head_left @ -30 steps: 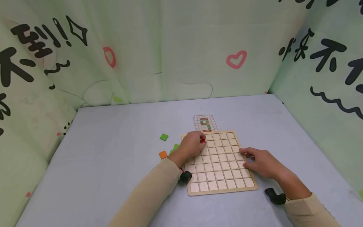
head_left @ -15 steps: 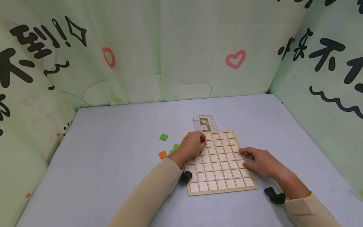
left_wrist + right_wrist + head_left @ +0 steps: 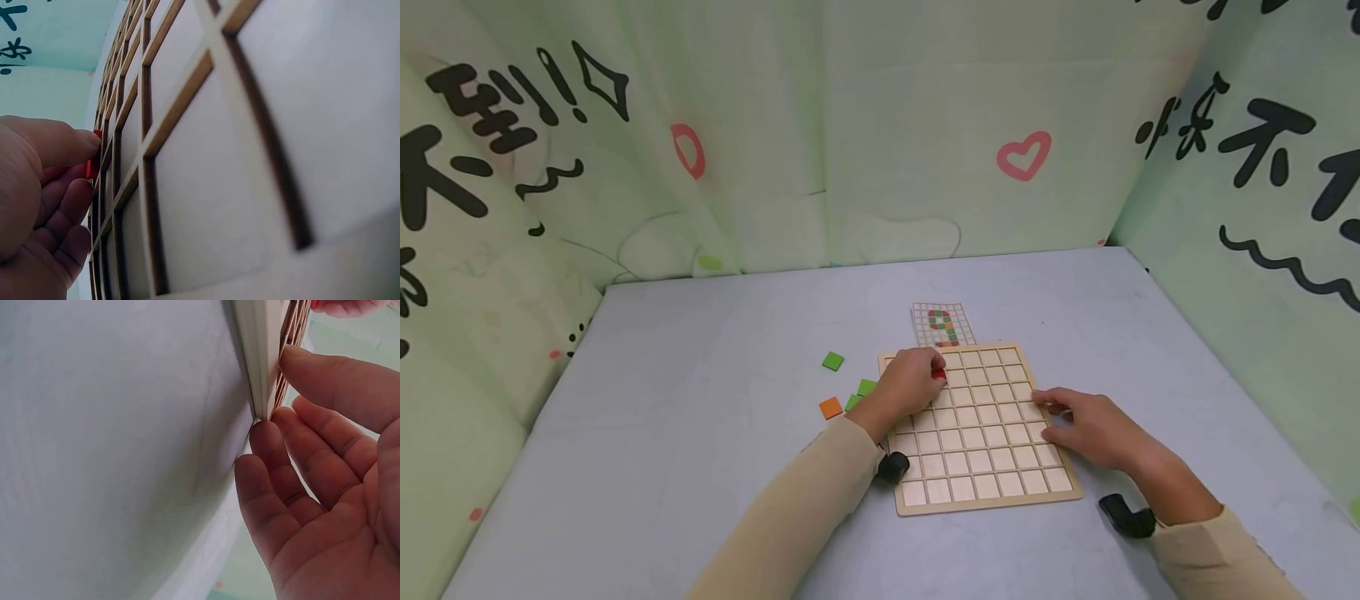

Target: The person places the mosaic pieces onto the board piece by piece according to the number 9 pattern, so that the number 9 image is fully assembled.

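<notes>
A wooden grid board (image 3: 988,462) with square recesses lies on the white table. Over its upper left part, my left hand (image 3: 910,385) pinches a small red tile (image 3: 94,164) between thumb and fingers, close to the grid lines. Most of the tile is hidden by the fingers. My right hand (image 3: 1093,429) holds the board's right edge; in the right wrist view its thumb (image 3: 297,359) lies over the top face while fingertips (image 3: 265,434) meet the side. Left of the board are an orange tile (image 3: 831,407) and several green tiles (image 3: 832,361), some partly behind the left wrist.
A printed card (image 3: 928,335) with a coloured grid pattern sits just beyond the board's far edge, partly covered by it. Pale green printed curtains (image 3: 910,200) surround the table (image 3: 685,467). A black camera (image 3: 892,467) on the left wrist hangs over the board's left edge.
Almost nothing differs. The left hand stays at the same part of the board with the red tile, and the right hand keeps its place on the edge.
</notes>
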Available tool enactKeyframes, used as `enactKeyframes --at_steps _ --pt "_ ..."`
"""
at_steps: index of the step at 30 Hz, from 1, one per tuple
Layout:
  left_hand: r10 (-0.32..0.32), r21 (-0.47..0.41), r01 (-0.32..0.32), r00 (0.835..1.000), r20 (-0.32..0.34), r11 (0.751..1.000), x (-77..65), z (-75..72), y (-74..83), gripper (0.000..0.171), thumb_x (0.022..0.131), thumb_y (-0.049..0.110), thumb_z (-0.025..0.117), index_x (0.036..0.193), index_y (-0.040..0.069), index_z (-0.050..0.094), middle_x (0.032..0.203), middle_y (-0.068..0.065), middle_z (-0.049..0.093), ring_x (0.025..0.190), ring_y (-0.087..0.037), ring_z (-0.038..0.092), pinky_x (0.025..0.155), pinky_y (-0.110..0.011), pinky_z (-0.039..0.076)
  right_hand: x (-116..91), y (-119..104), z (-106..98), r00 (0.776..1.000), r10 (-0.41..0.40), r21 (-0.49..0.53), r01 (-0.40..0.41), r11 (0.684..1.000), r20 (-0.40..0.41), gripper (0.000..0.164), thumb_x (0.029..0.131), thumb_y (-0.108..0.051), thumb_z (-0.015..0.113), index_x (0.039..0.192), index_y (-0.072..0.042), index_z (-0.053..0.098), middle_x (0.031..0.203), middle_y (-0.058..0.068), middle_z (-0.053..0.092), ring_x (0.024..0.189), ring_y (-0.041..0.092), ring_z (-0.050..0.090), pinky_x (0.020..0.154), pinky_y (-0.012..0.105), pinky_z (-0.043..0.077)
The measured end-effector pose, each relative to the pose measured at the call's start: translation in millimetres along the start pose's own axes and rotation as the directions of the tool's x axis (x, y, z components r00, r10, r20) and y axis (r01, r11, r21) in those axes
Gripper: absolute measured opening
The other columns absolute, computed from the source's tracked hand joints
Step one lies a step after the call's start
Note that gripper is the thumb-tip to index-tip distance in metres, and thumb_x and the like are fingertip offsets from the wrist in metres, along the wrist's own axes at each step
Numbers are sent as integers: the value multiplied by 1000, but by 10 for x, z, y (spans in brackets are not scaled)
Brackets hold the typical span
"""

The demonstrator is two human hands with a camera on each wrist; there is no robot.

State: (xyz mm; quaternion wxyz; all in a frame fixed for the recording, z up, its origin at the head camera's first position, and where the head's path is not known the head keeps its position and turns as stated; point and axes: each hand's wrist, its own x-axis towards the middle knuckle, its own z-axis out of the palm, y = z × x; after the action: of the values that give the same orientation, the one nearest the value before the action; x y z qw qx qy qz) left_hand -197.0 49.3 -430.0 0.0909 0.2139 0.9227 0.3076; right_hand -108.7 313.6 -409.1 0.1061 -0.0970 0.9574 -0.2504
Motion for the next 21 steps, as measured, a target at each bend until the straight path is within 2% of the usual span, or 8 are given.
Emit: enactKeyframes --at_steps 11,21 --pt "-8 11 8 1000 8 1000 15 -3 -17 15 96 16 67 109 9 69 97 0 66 83 -12 57 75 -24 48 3 12 -3 1000 -13 -2 13 1000 -3 50 88 -14 73 132 3 59 120 21 64 107 40 61 90 55 47" --pt "-3 11 2 999 41 1000 7 -21 -21 12 97 18 68 105 10 70 96 1 65 84 -13 56 76 -25 48 8 10 4 1000 -5 7 5 1000 -4 51 88 -14 73 133 4 58 120 21 64 107 40 60 90 55 47"
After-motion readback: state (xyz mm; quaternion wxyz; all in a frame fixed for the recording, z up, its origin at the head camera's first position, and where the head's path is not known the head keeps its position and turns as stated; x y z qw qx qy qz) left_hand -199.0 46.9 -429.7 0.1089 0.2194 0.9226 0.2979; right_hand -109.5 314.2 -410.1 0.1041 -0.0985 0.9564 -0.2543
